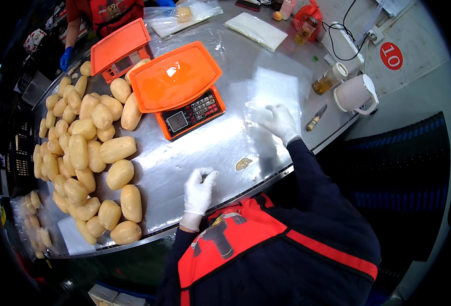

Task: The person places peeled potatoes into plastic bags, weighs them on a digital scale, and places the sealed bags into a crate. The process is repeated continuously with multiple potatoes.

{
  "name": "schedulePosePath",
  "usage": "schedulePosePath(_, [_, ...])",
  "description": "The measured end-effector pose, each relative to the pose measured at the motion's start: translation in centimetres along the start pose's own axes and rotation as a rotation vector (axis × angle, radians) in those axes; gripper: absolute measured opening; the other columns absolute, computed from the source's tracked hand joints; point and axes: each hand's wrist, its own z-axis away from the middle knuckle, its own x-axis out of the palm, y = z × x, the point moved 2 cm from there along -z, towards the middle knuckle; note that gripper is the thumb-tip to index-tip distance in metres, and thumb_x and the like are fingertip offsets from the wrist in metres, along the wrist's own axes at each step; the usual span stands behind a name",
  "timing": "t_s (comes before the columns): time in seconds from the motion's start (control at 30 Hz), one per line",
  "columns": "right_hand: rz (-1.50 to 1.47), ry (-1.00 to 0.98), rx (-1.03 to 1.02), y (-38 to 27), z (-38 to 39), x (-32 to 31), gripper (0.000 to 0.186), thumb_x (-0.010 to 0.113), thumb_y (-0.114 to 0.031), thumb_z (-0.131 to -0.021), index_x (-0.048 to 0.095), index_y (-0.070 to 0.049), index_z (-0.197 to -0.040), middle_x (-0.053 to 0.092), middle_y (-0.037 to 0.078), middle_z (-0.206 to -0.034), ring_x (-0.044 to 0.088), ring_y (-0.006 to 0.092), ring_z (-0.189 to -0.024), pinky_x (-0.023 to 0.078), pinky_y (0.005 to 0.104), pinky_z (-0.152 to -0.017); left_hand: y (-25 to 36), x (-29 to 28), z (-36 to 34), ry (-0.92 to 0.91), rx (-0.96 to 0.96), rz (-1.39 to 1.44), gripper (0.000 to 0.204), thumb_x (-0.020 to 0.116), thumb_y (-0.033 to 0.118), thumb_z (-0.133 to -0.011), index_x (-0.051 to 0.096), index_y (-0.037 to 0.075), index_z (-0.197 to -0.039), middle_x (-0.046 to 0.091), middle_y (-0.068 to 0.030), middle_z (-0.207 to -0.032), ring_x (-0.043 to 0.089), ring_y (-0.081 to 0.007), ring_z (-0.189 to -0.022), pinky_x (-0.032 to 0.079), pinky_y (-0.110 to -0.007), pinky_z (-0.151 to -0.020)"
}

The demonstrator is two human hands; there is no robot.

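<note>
Below, a packing station: gloved hands, clear bags and peeled potatoes on a steel table [200, 153].

Right hand [278, 121], at two o'clock from the person, has its fingers curled on the top clear bag [274, 89] of a flat stack, apparently pinching it; the stack lies within easy reach beside the orange scale [179, 84] at twelve o'clock. Left hand [199, 191] rests loosely closed on the table, thumb against fingers; whether it holds anything cannot be told. Potatoes [90, 153] are heaped at nine to ten o'clock, leaving bare metal between. A peel scrap [243, 163] lies between the hands; a small knife [317, 118] lies at the rim.
</note>
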Motion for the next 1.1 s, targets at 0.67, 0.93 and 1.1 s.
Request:
schedulePosePath(0.67, [-1.001,-0.002,-0.207,-8.1,4.8,-3.6,0.017,0.071,-0.012,-0.096,0.063,-0.003,-0.084,0.054,-0.005,-0.072,0.045,0.0027,-0.064,0.035,0.0220,-0.056,1.3,5.0,-1.2,-0.287,-0.141,0.124,0.070,0.071,0.042,-0.094,0.053,-0.006,-0.142,0.069,-0.0152,-0.120,0.064,-0.0197,-0.111,0.047,-0.032,-0.099])
schedulePosePath(0.93, [-1.286,-0.354,-0.177,-19.3,10.5,1.8,0.011,0.072,-0.010,-0.094,0.065,-0.002,-0.099,0.062,-0.002,-0.086,0.053,0.0051,-0.077,0.045,0.0227,-0.068,5.5,-4.5,6.0,0.340,0.015,0.395,0.029,0.074,0.017,-0.095,0.073,-0.002,-0.117,0.074,-0.0032,-0.091,0.067,-0.0088,-0.087,0.052,-0.026,-0.079])
schedulePosePath(1.1, [-0.998,-0.763,-0.578,-26.7,14.9,-0.5,0.028,0.075,-0.014,-0.092,0.063,-0.002,-0.115,0.065,0.002,-0.097,0.058,0.0089,-0.083,0.050,0.0267,-0.076,7.3,-10.3,10.2,0.639,0.200,-0.336,0.030,0.083,0.027,-0.086,0.065,0.005,-0.076,0.066,-0.0070,-0.071,0.061,-0.0132,-0.061,0.049,-0.034,-0.056])
